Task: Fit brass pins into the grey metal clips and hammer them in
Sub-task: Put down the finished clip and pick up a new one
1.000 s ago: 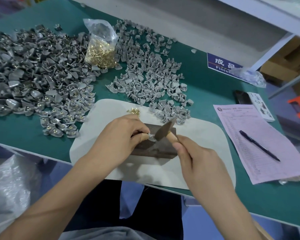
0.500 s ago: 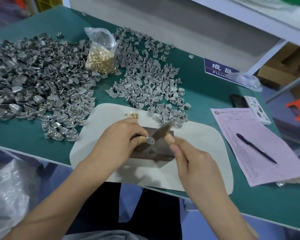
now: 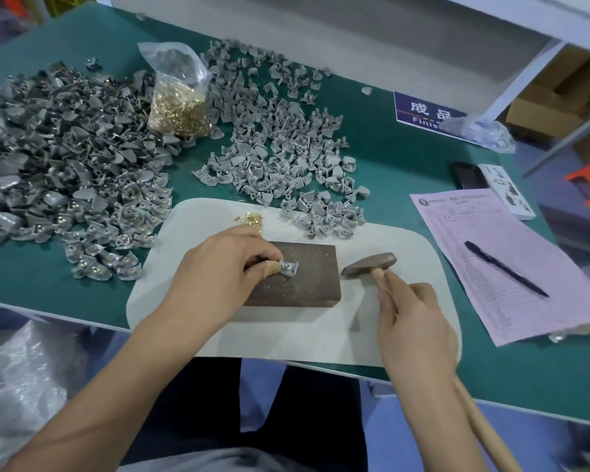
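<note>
Small grey metal clip (image 3: 288,267) w/ brass pin, pinched by left hand (image 3: 218,267) on dark-brown block (image 3: 297,284) — wooden-handled hammer (image 3: 370,264), gripped by right hand (image 3: 413,321), lies just right of it.

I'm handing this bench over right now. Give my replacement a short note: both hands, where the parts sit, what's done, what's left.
Left hand pinches a grey clip with a brass pin in it on the dark block.
Right hand grips the hammer, head off the block's right edge.
Pinned clips left, unpinned clips behind the block, loose pins on the white mat, pin bag behind.
Left: many clips to pin.
</note>
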